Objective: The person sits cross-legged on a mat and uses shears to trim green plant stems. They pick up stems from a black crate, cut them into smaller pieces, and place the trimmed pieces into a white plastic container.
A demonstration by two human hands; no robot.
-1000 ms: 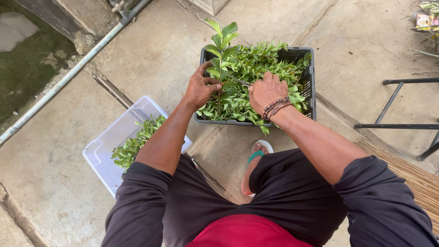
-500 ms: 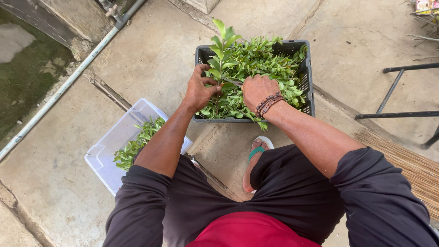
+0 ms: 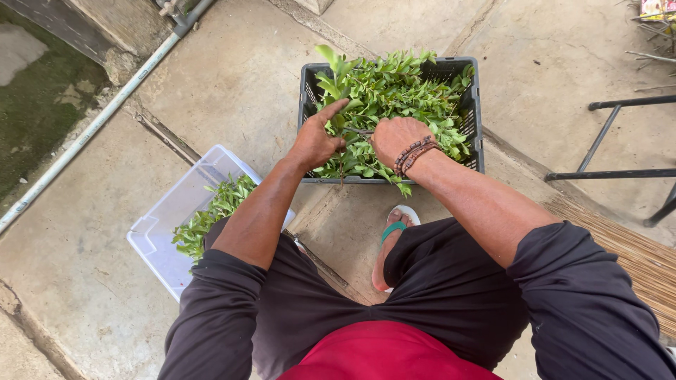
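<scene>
A dark grey plastic crate (image 3: 308,79) full of green leafy cuttings (image 3: 400,90) stands on the concrete in front of me. My left hand (image 3: 315,139) is closed around a leafy stem at the crate's near left side, index finger raised along it. My right hand (image 3: 396,137), with a beaded bracelet at the wrist, rests closed on the same bunch of stems right beside the left hand. What lies under the right palm is hidden.
A clear plastic tub (image 3: 173,211) with a small heap of green leaves (image 3: 211,214) sits by my left knee. My foot in a green-strapped sandal (image 3: 391,239) is below the crate. A white pipe (image 3: 91,125) runs along the left. Black metal legs (image 3: 609,141) and a straw mat (image 3: 637,257) lie right.
The view has shifted slightly, so the crate sits a little higher. Both hands have stayed at the crate's near edge, working the same stems; my left index finger now points up.
</scene>
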